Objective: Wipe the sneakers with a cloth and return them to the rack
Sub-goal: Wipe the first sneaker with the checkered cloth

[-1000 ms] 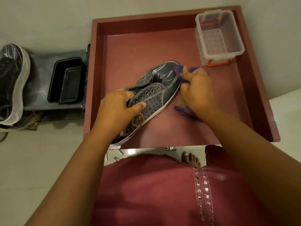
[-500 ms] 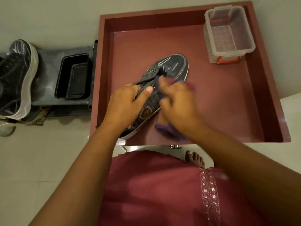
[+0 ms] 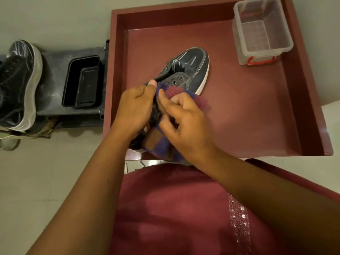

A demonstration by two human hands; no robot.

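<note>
Since the frame a second ago, my right hand [image 3: 185, 122] has drawn the cloth [image 3: 161, 144] back from the toe toward the heel end of the sneaker [image 3: 191, 70], so the toe cap now shows bare. From the head view I see the dark sneaker lying in the maroon tray [image 3: 257, 111], toe pointing away from me and up to the right, its white sole edge visible along the right side. The left hand [image 3: 135, 105] is curled round the sneaker's collar, thumb up near the tongue, holding it in place. The right hand's fingers are bent over the purple and maroon checked cloth, pinching it against the rear half of the shoe; the fingers are a little blurred. Part of the cloth hangs past the tray's near edge. A clear plastic box [image 3: 261, 32] with a red clip sits in the tray's far right corner, well apart from the shoe. To the left, outside the tray, a black tub [image 3: 82, 81] rests on a grey rack [image 3: 53, 70], with a second black sneaker [image 3: 18, 83] at its left end.
</note>
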